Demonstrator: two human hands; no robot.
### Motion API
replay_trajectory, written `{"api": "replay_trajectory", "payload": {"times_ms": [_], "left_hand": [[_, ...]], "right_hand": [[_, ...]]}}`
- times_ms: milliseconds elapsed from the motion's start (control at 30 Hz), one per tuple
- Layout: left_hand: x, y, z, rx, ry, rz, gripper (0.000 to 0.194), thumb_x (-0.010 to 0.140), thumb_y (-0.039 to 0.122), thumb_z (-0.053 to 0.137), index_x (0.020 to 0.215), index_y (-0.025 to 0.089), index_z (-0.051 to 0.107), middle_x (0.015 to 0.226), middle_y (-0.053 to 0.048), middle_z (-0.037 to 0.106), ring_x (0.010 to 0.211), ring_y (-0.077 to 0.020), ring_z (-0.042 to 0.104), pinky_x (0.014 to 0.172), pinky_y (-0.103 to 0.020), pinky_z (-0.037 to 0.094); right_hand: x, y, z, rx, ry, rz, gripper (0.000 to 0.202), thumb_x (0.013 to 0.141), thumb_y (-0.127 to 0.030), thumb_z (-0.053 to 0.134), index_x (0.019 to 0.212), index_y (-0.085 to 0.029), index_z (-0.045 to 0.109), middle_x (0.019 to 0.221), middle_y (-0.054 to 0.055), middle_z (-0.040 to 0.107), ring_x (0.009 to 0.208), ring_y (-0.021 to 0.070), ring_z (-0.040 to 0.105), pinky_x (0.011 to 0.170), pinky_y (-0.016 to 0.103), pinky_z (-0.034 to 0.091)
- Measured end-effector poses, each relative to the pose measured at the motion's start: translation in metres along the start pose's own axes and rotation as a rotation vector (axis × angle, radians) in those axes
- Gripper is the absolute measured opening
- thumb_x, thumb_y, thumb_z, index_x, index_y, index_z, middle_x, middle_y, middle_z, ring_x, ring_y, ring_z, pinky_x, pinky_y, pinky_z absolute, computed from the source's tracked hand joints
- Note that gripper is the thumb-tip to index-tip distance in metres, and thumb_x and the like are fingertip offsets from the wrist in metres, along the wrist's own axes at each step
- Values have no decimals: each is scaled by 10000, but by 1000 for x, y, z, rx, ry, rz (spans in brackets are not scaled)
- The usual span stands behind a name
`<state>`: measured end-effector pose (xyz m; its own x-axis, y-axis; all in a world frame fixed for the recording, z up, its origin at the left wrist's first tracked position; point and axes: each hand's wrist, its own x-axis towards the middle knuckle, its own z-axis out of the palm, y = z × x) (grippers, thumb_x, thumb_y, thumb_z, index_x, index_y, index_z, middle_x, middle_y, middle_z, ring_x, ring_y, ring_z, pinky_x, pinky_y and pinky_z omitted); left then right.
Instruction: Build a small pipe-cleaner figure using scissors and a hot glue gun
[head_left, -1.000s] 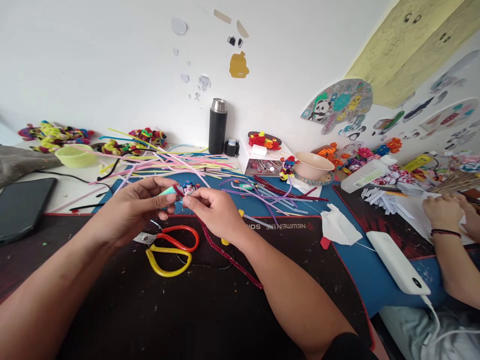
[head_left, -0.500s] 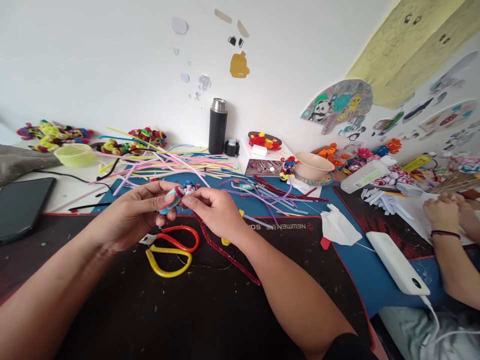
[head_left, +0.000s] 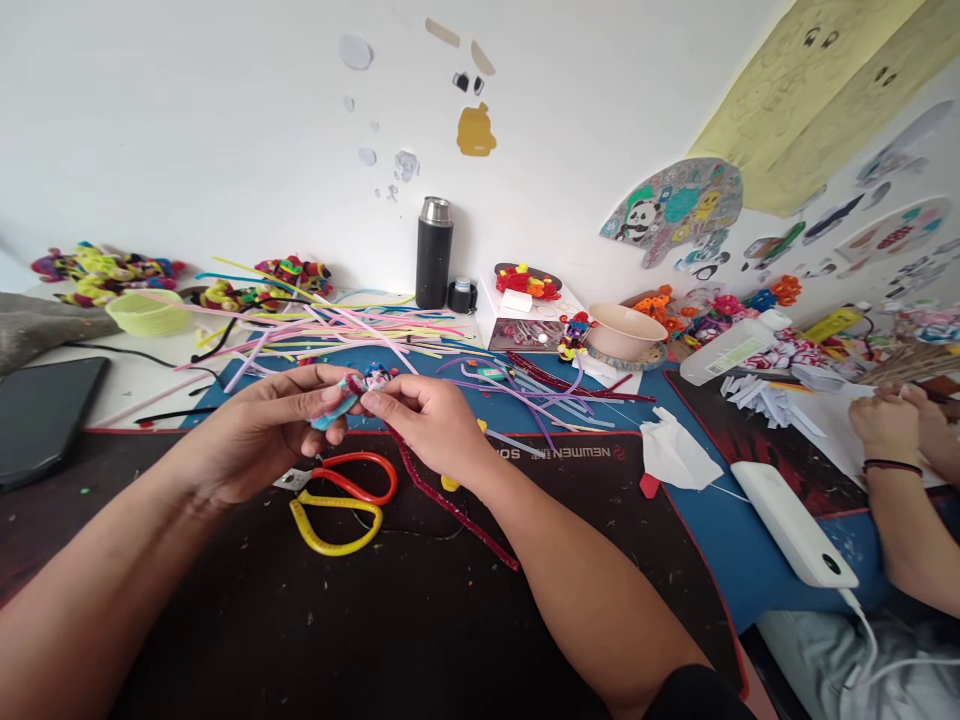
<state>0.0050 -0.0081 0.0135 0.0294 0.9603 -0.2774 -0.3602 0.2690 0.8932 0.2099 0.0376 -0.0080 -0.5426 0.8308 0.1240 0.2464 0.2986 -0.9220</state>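
Between my two hands is a small pipe-cleaner figure (head_left: 377, 376) with a blue-and-red head and a light blue body, partly hidden by my fingers. My left hand (head_left: 289, 415) is closed round the light blue part. Thumb and forefinger of my right hand (head_left: 420, 415) pinch a dark red pipe cleaner (head_left: 450, 508) against the figure. Its long tail slants down to the right under my right forearm. Below my hands, scissors (head_left: 341, 548) with one red and one yellow handle lie on the black mat (head_left: 360, 640).
Loose pipe cleaners (head_left: 360, 325) are strewn behind my hands. A black thermos (head_left: 434, 255) stands by the wall. A phone (head_left: 49, 420) lies left; a white power bank (head_left: 793, 525) and crumpled tissue (head_left: 681, 450) lie right. Another person's hands (head_left: 885, 425) are at far right.
The light blue part has turned slightly in my left fingers. My right hand keeps its pinch in nearly the same place. The whole view has shifted slightly.
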Motion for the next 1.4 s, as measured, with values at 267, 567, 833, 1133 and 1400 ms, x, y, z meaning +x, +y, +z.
{"api": "replay_trajectory", "payload": {"times_ms": [267, 567, 833, 1133, 1400], "left_hand": [[1, 0, -2, -11, -8, 6, 545, 442, 374, 1125, 880, 180, 865, 763, -11, 759, 491, -108, 689, 331, -122, 475], [2, -3, -11, 23, -94, 9, 495, 536, 392, 1099, 921, 191, 862, 750, -37, 792, 538, -168, 760, 378, -151, 544], [0, -1, -9, 77, -86, -3, 577, 553, 420, 1093, 1055, 243, 868, 788, -35, 806, 582, -203, 786, 426, -201, 585], [-1, 0, -9, 69, -81, -64, 908, 571, 406, 1085, 1408, 300, 752, 741, -21, 783, 587, -206, 763, 428, -204, 553], [-4, -2, -5, 144, -82, -78, 1062, 559, 504, 1073, 1514, 278, 668, 716, -21, 770, 508, -182, 698, 412, -221, 531]], "right_hand": [[0, 0, 0, 49, 15, -52, 454, 1020, -617, 664, 996, -194, 827, 885, 33, 744, 783, 164, 609, 689, 273, 404], [-1, 3, 0, 162, -10, -3, 433, 960, -628, 741, 952, -196, 768, 766, -9, 688, 656, 134, 537, 612, 258, 376], [0, 5, 1, 330, -85, 40, 427, 974, -614, 746, 1110, -210, 733, 934, 34, 781, 568, 100, 541, 522, 240, 408], [1, 5, 1, 415, -118, 71, 433, 947, -594, 788, 1124, -210, 695, 913, 35, 777, 562, 93, 536, 484, 223, 401], [0, -1, -1, 605, -197, 140, 503, 871, -558, 872, 1182, -195, 714, 776, -13, 663, 559, 89, 503, 455, 214, 329]]}}
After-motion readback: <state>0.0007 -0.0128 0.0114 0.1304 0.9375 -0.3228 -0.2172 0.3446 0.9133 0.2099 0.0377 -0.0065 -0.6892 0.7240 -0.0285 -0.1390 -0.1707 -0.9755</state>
